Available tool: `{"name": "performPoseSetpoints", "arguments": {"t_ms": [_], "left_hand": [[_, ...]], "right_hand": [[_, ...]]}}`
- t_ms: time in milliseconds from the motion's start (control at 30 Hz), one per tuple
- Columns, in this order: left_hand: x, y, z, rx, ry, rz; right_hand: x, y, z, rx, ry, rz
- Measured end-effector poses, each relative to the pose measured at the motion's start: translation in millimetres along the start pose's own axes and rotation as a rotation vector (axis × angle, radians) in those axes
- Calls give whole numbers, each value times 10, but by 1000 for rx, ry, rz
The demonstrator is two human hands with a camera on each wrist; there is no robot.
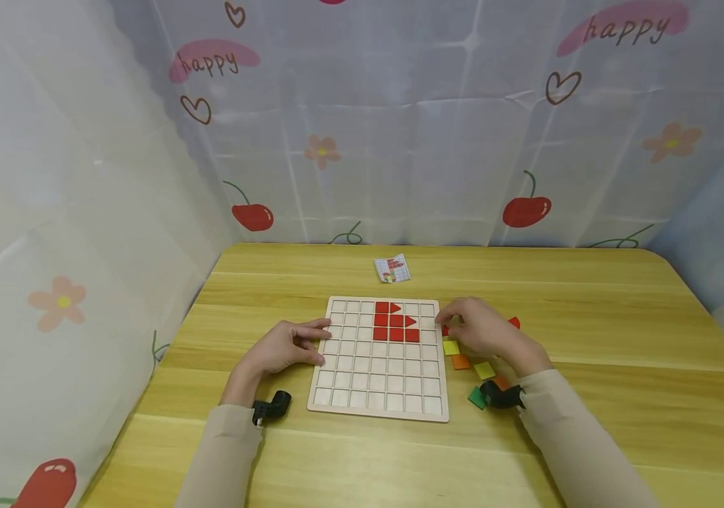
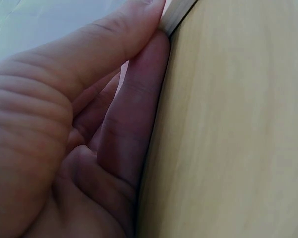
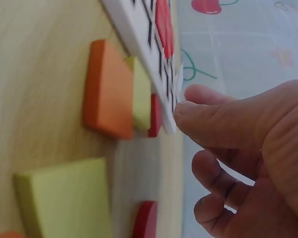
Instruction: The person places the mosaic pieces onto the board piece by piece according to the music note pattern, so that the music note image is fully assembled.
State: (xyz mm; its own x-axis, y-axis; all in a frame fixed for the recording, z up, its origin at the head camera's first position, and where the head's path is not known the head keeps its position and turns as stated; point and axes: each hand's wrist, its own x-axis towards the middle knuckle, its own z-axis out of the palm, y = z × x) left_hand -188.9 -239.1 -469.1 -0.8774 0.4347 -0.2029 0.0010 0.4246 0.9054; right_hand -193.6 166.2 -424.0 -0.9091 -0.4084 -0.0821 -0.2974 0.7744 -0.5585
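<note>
A white gridded board (image 1: 368,384) lies on the table, with several red squares (image 1: 396,320) and two red triangles (image 1: 410,321) in its upper cells. My left hand (image 1: 282,347) rests its thumb and fingertips against the board's left edge. In the left wrist view the thumb (image 2: 124,37) meets the board's pale edge (image 2: 176,15). At the board's upper right edge is my right hand (image 1: 479,328), thumb and index finger close together, the other fingers bent. Whether anything lies between thumb and index finger is hidden. Beneath this hand are yellow tiles (image 1: 485,370) and an orange tile (image 3: 107,94).
A small printed card (image 1: 392,268) with a red pattern lies behind the board. A green tile (image 1: 477,398) sits by the right wrist's black camera (image 1: 500,395). One red piece (image 1: 514,322) shows beyond the right hand. Patterned curtain (image 1: 400,141) closes off the table's back.
</note>
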Motion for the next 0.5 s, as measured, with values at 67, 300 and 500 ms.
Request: {"name": "performPoseSetpoints", "arguments": {"t_ms": [67,300,500], "left_hand": [[-3,0,0,2,0,-2],[-4,19,-1,3,2,0],[2,9,-3,3,2,5]], "right_hand": [[-4,13,11,3,-1,22],[7,54,53,-33,9,14],[17,96,73,-50,13,26]]}}
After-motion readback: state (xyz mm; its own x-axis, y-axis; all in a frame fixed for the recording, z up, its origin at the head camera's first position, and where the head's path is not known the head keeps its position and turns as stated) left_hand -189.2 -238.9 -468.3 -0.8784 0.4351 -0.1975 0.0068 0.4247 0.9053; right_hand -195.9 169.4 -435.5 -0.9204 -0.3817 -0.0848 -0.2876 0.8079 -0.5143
